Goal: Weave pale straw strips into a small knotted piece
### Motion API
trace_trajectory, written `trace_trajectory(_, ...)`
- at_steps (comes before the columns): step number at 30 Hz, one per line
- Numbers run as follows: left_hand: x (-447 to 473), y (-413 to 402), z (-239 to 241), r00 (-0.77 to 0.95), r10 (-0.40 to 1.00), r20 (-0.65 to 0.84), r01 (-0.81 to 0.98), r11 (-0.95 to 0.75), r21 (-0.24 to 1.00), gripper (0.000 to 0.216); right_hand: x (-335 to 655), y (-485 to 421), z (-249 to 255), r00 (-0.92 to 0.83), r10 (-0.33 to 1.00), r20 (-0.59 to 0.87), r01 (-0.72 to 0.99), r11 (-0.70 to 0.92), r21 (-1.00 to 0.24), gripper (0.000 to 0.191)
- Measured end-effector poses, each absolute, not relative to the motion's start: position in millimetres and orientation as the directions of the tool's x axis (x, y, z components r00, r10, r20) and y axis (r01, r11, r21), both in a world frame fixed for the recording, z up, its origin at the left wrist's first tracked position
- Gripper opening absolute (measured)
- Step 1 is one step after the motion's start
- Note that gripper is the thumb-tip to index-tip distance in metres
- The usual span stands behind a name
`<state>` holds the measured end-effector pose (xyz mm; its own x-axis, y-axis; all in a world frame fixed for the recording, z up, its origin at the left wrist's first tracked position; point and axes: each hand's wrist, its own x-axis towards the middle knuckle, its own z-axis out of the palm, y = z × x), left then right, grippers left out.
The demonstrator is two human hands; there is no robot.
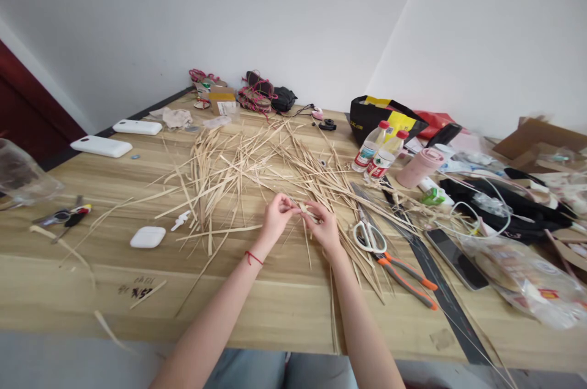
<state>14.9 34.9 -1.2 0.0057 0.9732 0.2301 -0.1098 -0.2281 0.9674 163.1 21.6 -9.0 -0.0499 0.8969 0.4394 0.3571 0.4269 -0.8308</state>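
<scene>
Fingertips pinched, my left hand (276, 216) and my right hand (323, 225) meet over the middle of the table. Between them is a small piece of pale woven strip (303, 208), mostly covered by the fingers. A loose heap of thin bamboo-like strips (229, 169) spreads just beyond and around both hands. To the right of my right hand lie white-handled scissors (369, 237) and orange-handled pliers (406, 276). A red string bracelet (253, 259) circles my left wrist.
On the left are a white earbud case (147, 237), white power banks (101, 146) and small tools (68, 216). Two bottles (380, 159), a pink cup (419, 167), a phone (456, 259), a black bag (367, 120) and plastic packaging (527, 273) crowd the right. The table's front edge (275, 343) is close.
</scene>
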Motion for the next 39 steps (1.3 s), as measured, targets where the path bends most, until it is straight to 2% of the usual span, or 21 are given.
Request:
trace_trajectory(5, 15.8, 31.9, 0.9, -0.047, 0.949, 0.311, 0.081, -0.307, 0.948, 0.022, 161.9, 18.6, -5.5, -0.111, 0.895, 0.432, 0.376, 0.440, -0.816, 0.032)
trace_trajectory(9, 14.0, 27.1, 1.1, -0.092, 0.921, 0.379, 0.304, -0.336, 0.891, 0.019, 161.2, 17.6, -4.7, -0.131, 0.892, 0.433, 0.391, 0.447, -0.804, 0.028)
trace_trajectory(12, 12.2, 23.6, 4.9, -0.034, 0.904, 0.426, 0.448, -0.367, 0.815, 0.014, 161.5, 19.1, -6.3, -0.095, 0.895, 0.436, 0.392, 0.436, -0.810, 0.028)
trace_trajectory(16, 11.1, 20.7, 14.2, 0.105, 0.854, 0.509, 0.534, -0.480, 0.696, 0.004, 163.9, 23.4, -10.8, -0.049, 0.894, 0.445, 0.405, 0.425, -0.810, 0.028)
trace_trajectory(20, 8.5, 20.5, 21.0, 0.151, 0.815, 0.560, 0.635, -0.514, 0.576, 0.011, 167.2, 27.1, -15.8, 0.038, 0.895, 0.445, 0.421, 0.390, -0.819, 0.029)
trace_trajectory(24, 3.8, 22.6, 20.2, 0.162, 0.805, 0.570, 0.697, -0.502, 0.511, 0.013, 169.0, 28.4, -17.9, 0.112, 0.880, 0.461, 0.414, 0.380, -0.827, 0.030)
trace_trajectory(28, 2.6, 25.1, 15.8, 0.160, 0.802, 0.576, 0.676, -0.514, 0.528, 0.016, 168.5, 27.1, -16.1, 0.128, 0.872, 0.472, 0.406, 0.388, -0.828, 0.035)
trace_trajectory(32, 5.9, 26.5, 12.3, 0.125, 0.816, 0.564, 0.611, -0.511, 0.605, 0.013, 167.3, 24.9, -13.7, 0.122, 0.879, 0.461, 0.420, 0.375, -0.826, 0.046)
trace_trajectory(39, 10.9, 25.4, 10.3, 0.072, 0.859, 0.507, 0.523, -0.466, 0.714, 0.004, 165.1, 22.1, -11.6, -0.017, 0.887, 0.462, 0.477, 0.413, -0.776, 0.034)
